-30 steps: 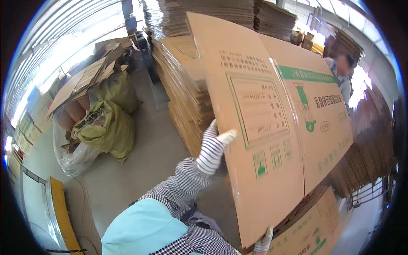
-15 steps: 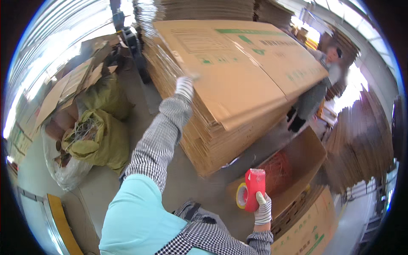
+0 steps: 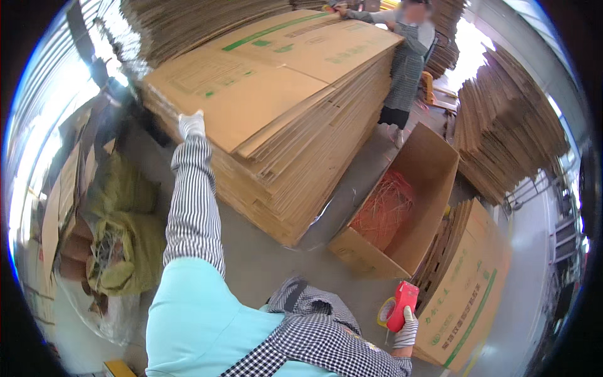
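My left hand, in a white glove, is at the near left edge of the top flattened cardboard box, its fingers closed over that edge. This box lies on a tall stack of flattened cardboard boxes, with green print on its upper face. Low on the right, my right hand, in a striped glove, grips a red tape dispenser. A roll of yellowish tape sits on its left side.
Across the stack a co-worker reaches to the box's far edge. An open carton holding red strapping stands right, beside more flattened boxes. Green sacks lie left. Another cardboard stack leans at far right.
My view has turned, so the stack appears farther left and higher. My left hand has closed on the box's edge. The co-worker now reaches to the far edge. The tape dispenser stays in my right hand.
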Demonstrator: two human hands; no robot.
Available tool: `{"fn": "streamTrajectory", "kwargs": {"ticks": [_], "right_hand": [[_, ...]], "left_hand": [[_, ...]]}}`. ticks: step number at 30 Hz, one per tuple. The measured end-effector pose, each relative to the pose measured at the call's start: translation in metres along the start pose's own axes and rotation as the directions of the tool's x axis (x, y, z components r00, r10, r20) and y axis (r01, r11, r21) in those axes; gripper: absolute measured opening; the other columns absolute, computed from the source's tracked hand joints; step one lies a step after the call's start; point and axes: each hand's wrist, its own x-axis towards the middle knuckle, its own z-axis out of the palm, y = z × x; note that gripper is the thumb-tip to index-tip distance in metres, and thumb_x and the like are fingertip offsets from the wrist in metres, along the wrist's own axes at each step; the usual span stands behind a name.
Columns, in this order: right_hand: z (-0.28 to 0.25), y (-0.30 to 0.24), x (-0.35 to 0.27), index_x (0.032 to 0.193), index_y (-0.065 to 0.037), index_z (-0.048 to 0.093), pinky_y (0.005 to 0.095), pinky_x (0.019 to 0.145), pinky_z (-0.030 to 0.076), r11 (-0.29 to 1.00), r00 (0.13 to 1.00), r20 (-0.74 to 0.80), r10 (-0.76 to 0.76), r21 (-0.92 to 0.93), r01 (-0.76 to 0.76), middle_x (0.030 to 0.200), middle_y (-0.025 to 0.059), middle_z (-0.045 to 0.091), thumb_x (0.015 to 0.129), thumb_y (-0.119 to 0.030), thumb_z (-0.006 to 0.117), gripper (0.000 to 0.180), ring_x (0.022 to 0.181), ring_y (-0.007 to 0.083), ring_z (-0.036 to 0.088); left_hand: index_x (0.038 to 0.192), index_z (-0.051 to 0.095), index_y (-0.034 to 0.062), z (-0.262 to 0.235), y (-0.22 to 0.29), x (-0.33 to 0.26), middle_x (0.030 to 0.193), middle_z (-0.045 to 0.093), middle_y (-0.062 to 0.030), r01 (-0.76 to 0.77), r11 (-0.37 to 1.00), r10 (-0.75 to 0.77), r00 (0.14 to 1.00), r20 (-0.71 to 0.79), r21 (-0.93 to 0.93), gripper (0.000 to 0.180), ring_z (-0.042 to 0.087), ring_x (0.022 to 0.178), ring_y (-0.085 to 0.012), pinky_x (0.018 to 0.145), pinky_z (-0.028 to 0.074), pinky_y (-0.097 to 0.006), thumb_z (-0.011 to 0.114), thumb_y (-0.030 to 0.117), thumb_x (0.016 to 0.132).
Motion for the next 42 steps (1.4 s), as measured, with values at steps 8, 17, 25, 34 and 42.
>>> {"fn": "streamTrajectory", "kwargs": {"ticks": [8,17,25,34,42], "right_hand": [[0.080,-0.043,-0.015,0.116,-0.001,0.062,0.0290,0.075,0.049,0.989,0.995,0.001,0.097,-0.116,-0.096,0.099,0.0041,0.066,0.087,-0.036,0.068,0.046,0.083,0.0132,0.062],[0.085,-0.009,-0.045,0.122,0.003,0.058,0.0326,0.084,0.053,0.966,0.968,-0.155,0.198,0.200,-0.165,0.109,0.0108,0.067,0.084,-0.030,0.075,0.053,0.093,0.0185,0.066],[-0.040,0.031,-0.089,0.120,0.003,0.059,0.0352,0.086,0.053,0.924,0.862,-0.436,0.258,0.371,-0.089,0.107,0.0128,0.068,0.083,-0.029,0.076,0.051,0.093,0.0212,0.065],[-0.259,0.085,-0.113,0.122,0.004,0.058,0.0347,0.088,0.051,0.849,0.724,-0.571,0.387,0.526,-0.039,0.108,0.0096,0.066,0.086,-0.031,0.073,0.052,0.095,0.0192,0.064],[-0.413,0.182,-0.172,0.123,0.000,0.058,0.0351,0.089,0.051,0.796,0.484,-0.698,0.528,0.606,0.005,0.110,0.0084,0.066,0.084,-0.030,0.074,0.052,0.097,0.0205,0.064]], "left_hand": [[0.147,0.038,0.0221,-0.034,0.136,-0.201,0.155,0.030,-0.0118,-0.783,0.171,0.597,0.565,0.569,0.599,0.080,0.020,0.145,-0.0356,0.114,0.015,-0.059,0.068,0.051,0.079],[0.094,0.065,0.0088,0.074,0.155,-0.260,0.092,0.062,-0.0081,-0.959,0.279,0.937,0.264,0.231,-0.037,0.030,0.057,0.091,-0.0294,0.084,0.044,-0.048,0.071,0.013,0.065],[0.095,0.069,0.0053,0.138,0.058,-0.588,0.095,0.069,-0.0130,-0.478,0.309,0.767,-0.386,0.512,-0.822,0.017,0.062,0.092,-0.0311,0.088,0.049,-0.039,0.068,0.006,0.078],[0.128,0.057,0.0019,0.185,-0.112,-0.929,0.118,0.065,-0.0130,-0.163,0.958,-0.285,-0.515,0.809,0.234,0.042,0.060,0.110,-0.0274,0.097,0.046,-0.036,0.065,0.019,0.091],[0.150,0.029,0.0096,0.349,-0.320,-1.111,0.156,0.027,-0.0172,-0.271,0.712,-0.691,-0.107,0.714,0.648,0.079,0.026,0.143,-0.0347,0.114,0.025,-0.049,0.064,0.045,0.088]]}}
